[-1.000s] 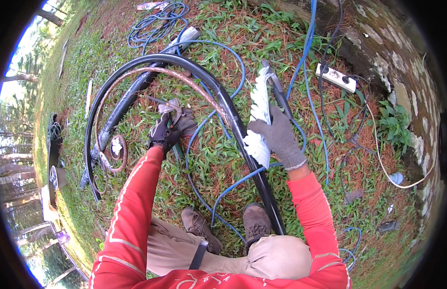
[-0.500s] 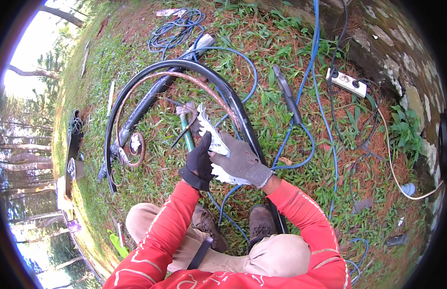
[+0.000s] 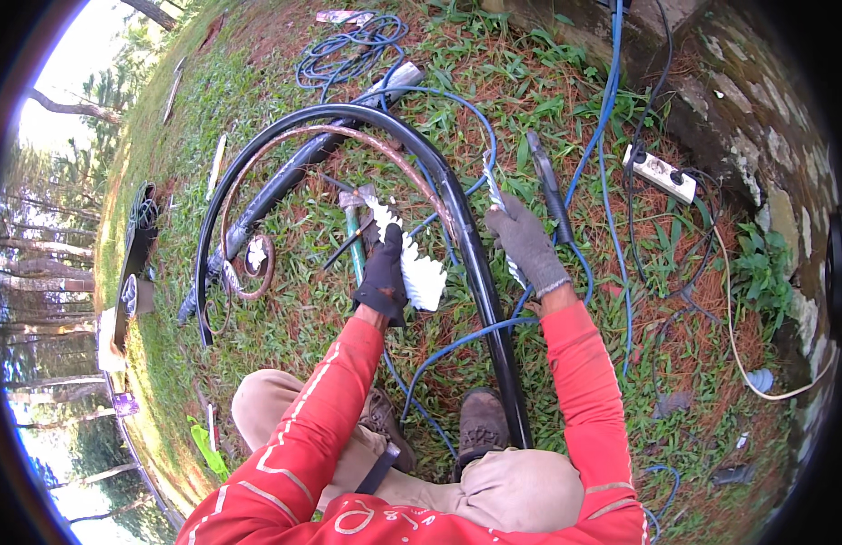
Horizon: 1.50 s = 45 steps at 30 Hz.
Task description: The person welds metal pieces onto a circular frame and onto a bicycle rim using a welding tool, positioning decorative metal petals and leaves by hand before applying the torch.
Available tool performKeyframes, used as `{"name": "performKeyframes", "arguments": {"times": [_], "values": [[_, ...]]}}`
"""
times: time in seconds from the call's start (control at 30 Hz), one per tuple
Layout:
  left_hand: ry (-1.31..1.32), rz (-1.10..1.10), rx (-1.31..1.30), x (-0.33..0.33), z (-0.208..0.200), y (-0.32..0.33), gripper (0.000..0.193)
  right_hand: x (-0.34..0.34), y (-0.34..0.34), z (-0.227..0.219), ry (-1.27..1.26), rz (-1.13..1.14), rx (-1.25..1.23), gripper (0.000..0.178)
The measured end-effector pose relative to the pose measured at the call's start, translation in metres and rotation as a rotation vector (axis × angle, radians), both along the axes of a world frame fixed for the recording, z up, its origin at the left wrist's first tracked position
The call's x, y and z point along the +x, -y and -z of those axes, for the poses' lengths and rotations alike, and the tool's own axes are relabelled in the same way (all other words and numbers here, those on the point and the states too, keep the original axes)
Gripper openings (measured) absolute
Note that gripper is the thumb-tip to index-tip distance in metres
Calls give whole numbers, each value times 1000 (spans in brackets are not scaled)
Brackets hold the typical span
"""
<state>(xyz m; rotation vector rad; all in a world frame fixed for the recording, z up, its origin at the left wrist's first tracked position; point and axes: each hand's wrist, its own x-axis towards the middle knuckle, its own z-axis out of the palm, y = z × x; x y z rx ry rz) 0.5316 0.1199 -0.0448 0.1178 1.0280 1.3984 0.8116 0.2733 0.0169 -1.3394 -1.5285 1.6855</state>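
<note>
My left hand (image 3: 382, 280), in a black glove, grips a white leaf-shaped ornament (image 3: 423, 276) with a jagged edge. My right hand (image 3: 532, 247), in a grey knit glove, is closed on a second white jagged leaf-shaped ornament (image 3: 493, 184), seen nearly edge-on and partly covered by the fingers. The two hands are apart, on either side of a thick black curved tube (image 3: 466, 232) lying on the grass. Just beyond my left hand lies a hammer (image 3: 353, 238) with a green handle, partly hidden.
A brown scrolled metal bar (image 3: 385, 148) lies inside the tube's curve, over a dark straight pipe (image 3: 289, 173). Blue cable (image 3: 457, 343) crosses the grass near my boots. A black-handled tool (image 3: 548, 186) and a white power strip (image 3: 659, 174) lie right, before a mossy stone wall (image 3: 757, 118).
My hands have moved apart: the right went to the right with one white ornament, while the left keeps the other. Before, both pieces were together between my hands.
</note>
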Motion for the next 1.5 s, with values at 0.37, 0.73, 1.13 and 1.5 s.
{"name": "performKeyframes", "arguments": {"times": [0.37, 0.73, 1.13, 1.5], "values": [[-14, -55, 9, 58, 47, -79, 79, -34, -8, 14, -154, -317, -65, 56], [-618, -134, -213, 92, 31, -88, 68, -3, 10, 70, -251, -50, -265, 49], [-400, 322, -106, 77, -53, -60, 48, -21, 22, 52, -41, -13, -213, 46], [148, 263, 52, 57, -51, -50, 41, -3, 40, 32, -441, -40, -506, 67]]}}
